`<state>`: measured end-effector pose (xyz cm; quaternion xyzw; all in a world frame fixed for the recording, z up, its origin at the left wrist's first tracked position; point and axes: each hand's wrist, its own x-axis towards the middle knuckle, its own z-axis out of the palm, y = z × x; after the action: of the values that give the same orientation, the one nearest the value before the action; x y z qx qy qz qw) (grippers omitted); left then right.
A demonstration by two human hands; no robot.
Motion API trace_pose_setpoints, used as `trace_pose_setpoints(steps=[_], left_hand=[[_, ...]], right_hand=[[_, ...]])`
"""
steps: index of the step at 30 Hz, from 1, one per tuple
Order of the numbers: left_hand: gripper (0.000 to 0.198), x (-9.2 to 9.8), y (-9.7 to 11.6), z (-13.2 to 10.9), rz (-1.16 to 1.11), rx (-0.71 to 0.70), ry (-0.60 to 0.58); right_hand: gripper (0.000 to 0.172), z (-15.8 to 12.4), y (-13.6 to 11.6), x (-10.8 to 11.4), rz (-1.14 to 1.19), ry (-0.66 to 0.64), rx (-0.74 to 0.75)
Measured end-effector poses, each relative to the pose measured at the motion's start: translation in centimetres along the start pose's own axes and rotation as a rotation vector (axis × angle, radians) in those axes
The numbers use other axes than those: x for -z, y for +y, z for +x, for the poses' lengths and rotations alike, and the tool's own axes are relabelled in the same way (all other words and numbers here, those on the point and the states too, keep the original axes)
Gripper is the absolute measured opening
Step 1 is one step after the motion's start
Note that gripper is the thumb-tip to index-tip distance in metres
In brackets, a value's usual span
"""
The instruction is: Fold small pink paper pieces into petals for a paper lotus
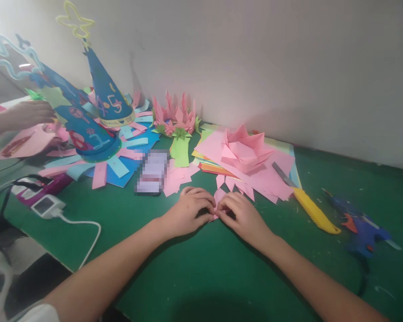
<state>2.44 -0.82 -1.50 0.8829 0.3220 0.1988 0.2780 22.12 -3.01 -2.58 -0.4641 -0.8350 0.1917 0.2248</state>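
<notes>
A small piece of pink paper [219, 196] rests on the green table between my two hands, its lower part covered by fingers. My left hand [190, 210] pinches its left edge, thumb and fingers together. From the other side my right hand [243, 217] grips the same piece, fingertips almost meeting those of the left. Just beyond lie loose pink paper cutouts [240, 185]. Behind them a folded pink paper flower [243, 150] sits on a stack of coloured paper sheets [210, 167].
To the right lie a yellow utility knife [314, 210] and a blue glue gun [362, 226]. A phone [152, 172], decorated blue paper cone hats [104, 85] and a pink paper crown [174, 116] stand left. A power strip [42, 188] trails cables. Another person's hand [33, 114] works at far left.
</notes>
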Motion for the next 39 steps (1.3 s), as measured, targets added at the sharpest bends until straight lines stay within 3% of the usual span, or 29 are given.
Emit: trace_pose_setpoints(steps=[28, 39], left_hand=[[0.007, 0.65, 0.65, -0.45, 0.003, 0.015, -0.092], [0.004, 0.20, 0.17, -0.29, -0.035, 0.025, -0.068]], right_hand=[[0.014, 0.17, 0.01, 0.00, 0.089, 0.008, -0.080], [0.014, 0.32, -0.15, 0.08, 0.086, 0.003, -0.089]])
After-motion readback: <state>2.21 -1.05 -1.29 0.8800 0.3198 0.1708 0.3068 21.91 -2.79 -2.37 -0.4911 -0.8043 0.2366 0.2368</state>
